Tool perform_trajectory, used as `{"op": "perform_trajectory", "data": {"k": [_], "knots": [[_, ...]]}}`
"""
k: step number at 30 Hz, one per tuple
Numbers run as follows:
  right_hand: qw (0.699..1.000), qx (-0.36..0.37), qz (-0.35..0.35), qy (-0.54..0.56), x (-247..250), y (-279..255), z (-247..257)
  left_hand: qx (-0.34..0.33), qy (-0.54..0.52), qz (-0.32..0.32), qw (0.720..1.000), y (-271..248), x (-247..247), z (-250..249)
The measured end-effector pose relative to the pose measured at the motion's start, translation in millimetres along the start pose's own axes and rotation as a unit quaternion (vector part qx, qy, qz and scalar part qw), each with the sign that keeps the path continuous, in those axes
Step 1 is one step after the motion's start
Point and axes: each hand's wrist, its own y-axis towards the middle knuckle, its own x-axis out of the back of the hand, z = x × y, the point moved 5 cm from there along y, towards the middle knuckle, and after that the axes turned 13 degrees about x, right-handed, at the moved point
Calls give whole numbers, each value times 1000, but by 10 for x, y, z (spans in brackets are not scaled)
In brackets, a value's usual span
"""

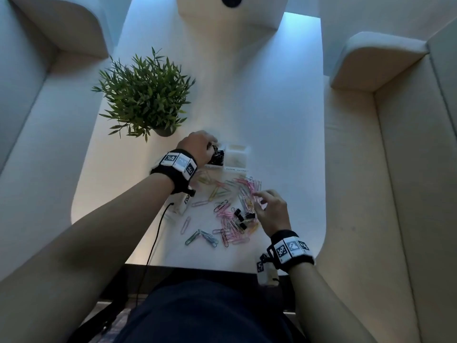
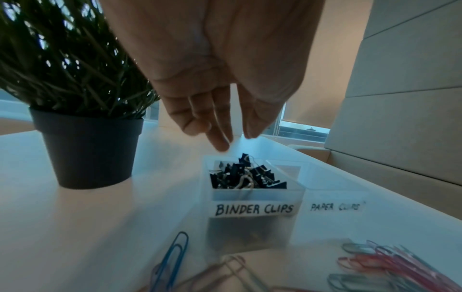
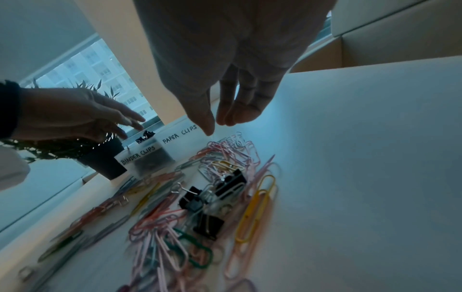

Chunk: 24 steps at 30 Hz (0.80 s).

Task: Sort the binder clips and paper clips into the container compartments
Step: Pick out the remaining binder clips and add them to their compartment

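A clear two-part container [image 1: 237, 147] stands mid-table. Its left compartment [image 2: 255, 209], labelled BINDER CLIPS, holds several black binder clips [image 2: 247, 175]. The right compartment [image 2: 335, 197], labelled PAPER CLIPS, looks empty. My left hand [image 2: 236, 142] hovers just above the binder clip compartment, its fingers straight and spread with nothing in them. Coloured paper clips [image 1: 230, 229] lie scattered on the table in front of the container, with three loose black binder clips [image 3: 208, 225] among them. My right hand [image 3: 217, 127] hangs over the far right part of the pile, fingers pointing down, holding nothing.
A potted green plant [image 1: 146, 95] stands just left of the container, close to my left hand. A black cable [image 1: 153, 243] runs from my left wrist over the table's near edge. Sofa seats [image 1: 395, 169] flank the white table [image 1: 284, 120].
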Motion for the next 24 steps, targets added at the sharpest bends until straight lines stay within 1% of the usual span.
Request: {"op": "perform_trajectory", "data": {"k": [2, 3, 4, 5, 7, 8, 10, 12, 15, 17, 20, 22, 24], "knots": [[999, 8, 41, -4, -35, -50, -9, -32, -31, -39, 998, -129, 32, -58], [997, 14, 69, -11, -68, -82, -5, -57, -34, -44, 997, -235, 9, -111], [995, 21, 94, -21, -109, -117, -3, -91, -22, -31, 995, -363, -81, -175], [993, 26, 111, -31, -151, -156, 3, -128, -1, -4, 992, -516, -214, -244], [991, 26, 117, -55, -219, -222, 11, -190, 40, 66, 979, -834, -543, -368], [991, 21, 111, -68, -241, -248, 6, -211, 57, 93, 971, -946, -725, -403], [992, 5, 93, -83, -279, -274, -8, -227, 82, 138, 960, -1069, -1027, -440], [992, -9, 89, -89, -309, -282, -10, -226, 97, 154, 957, -1067, -1243, -421], [989, -25, 91, -111, -338, -267, 9, -209, 124, 139, 960, -1018, -1374, -354], [989, -40, 80, -114, -325, -246, 19, -207, 129, 149, 958, -977, -1439, -299], [991, -42, 58, -114, -296, -219, 12, -181, 84, 154, 968, -933, -1395, -249], [993, -35, 36, -105, -243, -218, -1, -164, 35, 142, 976, -932, -1285, -250], [997, -35, 6, -73, -159, -226, -39, -145, -2, 129, 981, -906, -1179, -229]]}}
